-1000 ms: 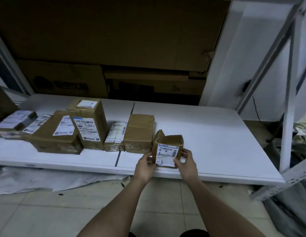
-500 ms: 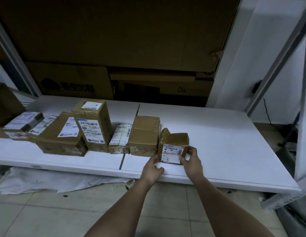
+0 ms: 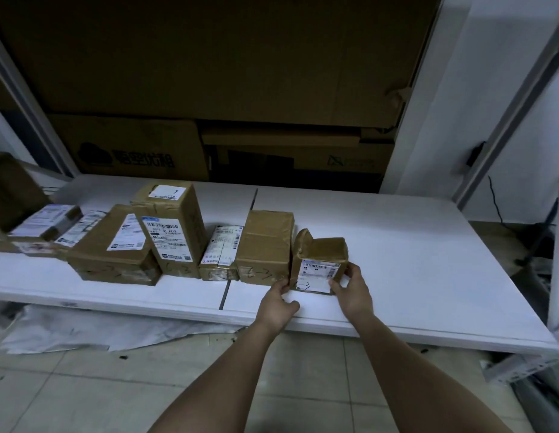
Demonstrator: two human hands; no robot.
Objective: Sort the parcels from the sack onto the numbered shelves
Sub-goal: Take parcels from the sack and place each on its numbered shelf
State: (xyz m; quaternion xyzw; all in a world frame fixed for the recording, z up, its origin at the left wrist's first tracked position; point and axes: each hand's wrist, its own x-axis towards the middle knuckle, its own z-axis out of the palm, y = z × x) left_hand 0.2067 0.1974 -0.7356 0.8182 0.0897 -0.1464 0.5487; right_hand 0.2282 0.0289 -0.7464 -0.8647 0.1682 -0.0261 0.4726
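Behind the rack we note large flattened cardboard sheets (image 3: 209,64) against the wall and a tiled floor (image 3: 84,385) below. We record one white shelf (image 3: 412,245) spanning the view, its right half bare. We count a row of taped brown parcels along its near-left part: a flat box (image 3: 112,245), a tall upright box (image 3: 172,226), a small labelled packet (image 3: 220,257) and a box marked "6-3" (image 3: 265,242), with more parcels at the far left that we cannot read clearly.

We judge the sorting partly done: several parcels already stand in line, and the small parcel (image 3: 320,264) is at the right end of that row, just beside the "6-3" box, its base apparently on the shelf. Its label also appears to read "6-3". The sack is not in view, so we cannot say what remains.

We find the parcel between both hands. The right hand (image 3: 353,292) pinches its near-right corner with thumb and curled fingers. The left hand (image 3: 279,300) touches its lower-left edge with fingertips; whether it truly grips we cannot tell.
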